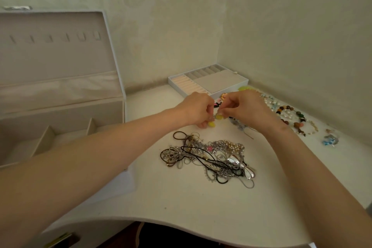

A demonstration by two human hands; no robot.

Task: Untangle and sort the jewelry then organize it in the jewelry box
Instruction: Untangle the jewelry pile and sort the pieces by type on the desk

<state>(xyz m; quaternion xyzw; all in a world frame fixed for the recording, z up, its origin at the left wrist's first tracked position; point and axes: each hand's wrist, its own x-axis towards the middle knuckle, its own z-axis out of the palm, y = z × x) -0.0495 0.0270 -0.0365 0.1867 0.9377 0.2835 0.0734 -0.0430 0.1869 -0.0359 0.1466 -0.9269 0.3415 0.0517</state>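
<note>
Your two bare hands meet above a white table (181, 207), near its far side. Your left hand (196, 109) and right hand (244, 107) both have fingers curled in, thumb and fingertips pinching a small piece of yellow beaded jewelry (215, 120) held between them, just above the tabletop. Closer to you lies a tangled pile of chains and cords (209, 157), silver, gold and black, untouched. To your right, sorted beaded necklaces (289, 116) rest along the wall. The open jewelry box (60, 123) stands at your left, lid upright, compartments showing. A removable ring tray (209, 81) sits beyond your hands, against the wall.
</note>
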